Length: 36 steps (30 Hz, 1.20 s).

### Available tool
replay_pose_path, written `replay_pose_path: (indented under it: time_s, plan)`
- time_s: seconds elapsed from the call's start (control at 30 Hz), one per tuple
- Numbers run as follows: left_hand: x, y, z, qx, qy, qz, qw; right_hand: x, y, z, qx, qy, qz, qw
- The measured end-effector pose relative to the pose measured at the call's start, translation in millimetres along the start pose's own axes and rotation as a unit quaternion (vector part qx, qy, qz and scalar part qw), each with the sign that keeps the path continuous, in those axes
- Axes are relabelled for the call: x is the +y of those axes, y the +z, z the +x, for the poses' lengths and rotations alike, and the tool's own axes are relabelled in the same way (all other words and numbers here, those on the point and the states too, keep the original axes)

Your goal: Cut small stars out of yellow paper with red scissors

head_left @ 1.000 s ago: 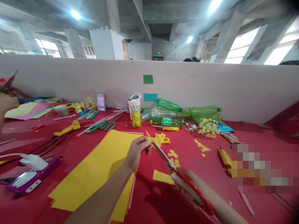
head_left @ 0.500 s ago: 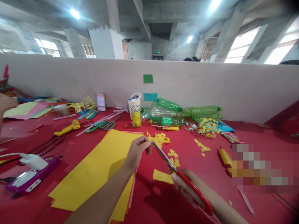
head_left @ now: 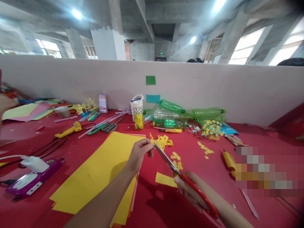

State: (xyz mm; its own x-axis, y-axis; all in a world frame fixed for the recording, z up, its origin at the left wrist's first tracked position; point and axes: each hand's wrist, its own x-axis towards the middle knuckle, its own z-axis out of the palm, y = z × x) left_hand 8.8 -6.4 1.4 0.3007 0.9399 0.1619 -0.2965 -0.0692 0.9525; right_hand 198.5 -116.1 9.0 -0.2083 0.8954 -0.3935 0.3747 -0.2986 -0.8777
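My left hand point(head_left: 140, 155) pinches a small piece of yellow paper, mostly covered by the thumb and fingers. In my right hand point(head_left: 188, 191) are red-handled scissors point(head_left: 165, 157), their blade tips pointing at the fingertips of my left hand. Whether the blades touch the paper is too small to tell. Beyond the fingers lies a pile of yellow paper scraps point(head_left: 165, 139). Cut yellow paper stars point(head_left: 177, 161) lie just past the scissors, and a yellow paper strip point(head_left: 164, 179) rests beside my right hand. Large yellow sheets point(head_left: 99, 167) are stacked under my left forearm.
Green plastic bottles point(head_left: 206, 112) and a white cup point(head_left: 136, 109) stand along the partition point(head_left: 71, 79). Grey scissors point(head_left: 110, 126), a yellow glue gun point(head_left: 68, 130) and a purple power strip point(head_left: 35, 179) are on the left. Another person's hand point(head_left: 7, 103) shows at the left edge.
My hands and the scissors have barely moved. At the left edge, the other person's hand and the red thing above it have shifted slightly out of view.
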Motion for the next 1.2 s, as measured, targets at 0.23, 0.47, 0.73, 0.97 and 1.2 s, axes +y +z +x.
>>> replay_pose_path:
  time_s: [0.23,0.47,0.73,0.97,1.2]
  plan:
    - [-0.1,-1.9,0.7,-0.006,-0.002,-0.002,1.000,1.7,1.3,0.0,0.023,0.023,0.031,0.999]
    - [-0.1,-2.0,0.3,-0.003,-0.002,-0.005,1.000,-2.2,1.9,-0.4,0.025,0.018,0.041,0.999]
    - [1.5,-1.9,0.9,-0.003,-0.011,-0.009,1.000,-1.4,0.7,0.6,0.028,0.019,0.026,0.999]
    - [1.9,-3.9,2.3,0.020,0.021,0.005,1.000,-2.2,1.2,0.4,0.023,0.014,0.024,0.999]
    - [-1.6,-2.5,0.5,-0.008,0.019,-0.014,1.000,0.3,0.0,2.7,0.017,0.000,0.015,1.000]
